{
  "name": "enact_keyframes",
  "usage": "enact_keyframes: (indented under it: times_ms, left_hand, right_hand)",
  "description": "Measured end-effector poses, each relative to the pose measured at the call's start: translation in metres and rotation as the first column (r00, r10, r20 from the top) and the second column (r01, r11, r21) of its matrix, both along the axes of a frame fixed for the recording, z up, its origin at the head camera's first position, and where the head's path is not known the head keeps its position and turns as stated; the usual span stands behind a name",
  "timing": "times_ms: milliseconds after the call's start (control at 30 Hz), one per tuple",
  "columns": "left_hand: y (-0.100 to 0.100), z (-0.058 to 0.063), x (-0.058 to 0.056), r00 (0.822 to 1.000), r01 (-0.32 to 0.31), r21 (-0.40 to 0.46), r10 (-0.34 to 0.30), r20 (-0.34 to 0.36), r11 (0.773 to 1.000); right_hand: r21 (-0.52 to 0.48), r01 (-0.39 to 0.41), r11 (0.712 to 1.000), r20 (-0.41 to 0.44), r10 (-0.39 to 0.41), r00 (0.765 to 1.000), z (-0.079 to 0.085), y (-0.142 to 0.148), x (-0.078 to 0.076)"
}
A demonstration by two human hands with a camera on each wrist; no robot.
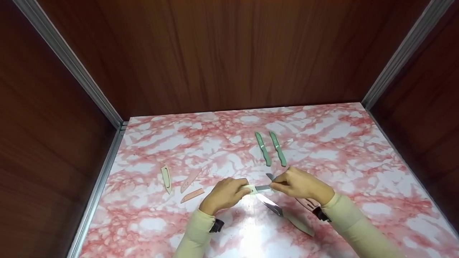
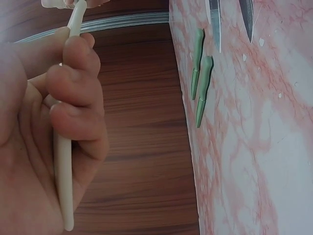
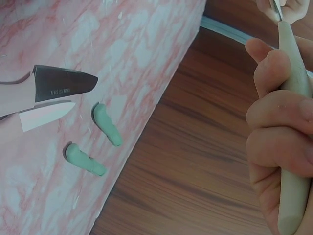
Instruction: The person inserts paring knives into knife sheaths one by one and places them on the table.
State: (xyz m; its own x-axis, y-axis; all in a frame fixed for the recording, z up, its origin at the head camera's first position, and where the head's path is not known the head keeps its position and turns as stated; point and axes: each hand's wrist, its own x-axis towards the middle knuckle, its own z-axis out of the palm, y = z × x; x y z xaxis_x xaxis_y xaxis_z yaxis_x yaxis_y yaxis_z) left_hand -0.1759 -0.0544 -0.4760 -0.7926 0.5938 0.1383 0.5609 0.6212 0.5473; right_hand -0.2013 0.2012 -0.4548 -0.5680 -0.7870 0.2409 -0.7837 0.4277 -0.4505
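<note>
My left hand (image 1: 227, 193) curls round a slim cream handle (image 2: 63, 166), from which a narrow metal blade (image 1: 263, 188) runs to my right fingertips. My right hand (image 1: 299, 182) grips another cream handle (image 3: 293, 191), with metal at its upper end close to the left fingers. A grey blade tip (image 1: 270, 176) pokes out past the right hand's fingers. Below both hands a knife with a broad shiny blade (image 1: 269, 204) and pale handle (image 1: 299, 224) lies on the table. Beside it a pink handle (image 1: 309, 203) is partly covered by the right wrist.
Two green knives (image 1: 278, 148) lie side by side further back. To the left are a cream slotted sheath (image 1: 166, 180) and two flat pink pieces (image 1: 192, 195). The pink-marbled table (image 1: 150, 225) is bounded by brown wood panels (image 1: 233, 53).
</note>
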Motion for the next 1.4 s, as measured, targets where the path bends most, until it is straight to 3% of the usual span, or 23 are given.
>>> enact_keyframes:
  times_ms: [500, 1400]
  left_hand:
    - [0.0023, 0.0017, -0.0011, 1.0, -0.006, 0.015, 0.006, 0.003, 1.0]
    - [0.0066, 0.0088, 0.001, 1.0, -0.007, -0.021, 0.006, -0.03, 1.0]
  right_hand:
    - [0.04, -0.002, 0.999, -0.01, 0.002, 1.0, 0.0026, -0.0041, -0.0028]
    - [0.002, -0.004, 1.0, -0.052, 0.004, 0.999, 0.0043, -0.0072, -0.0028]
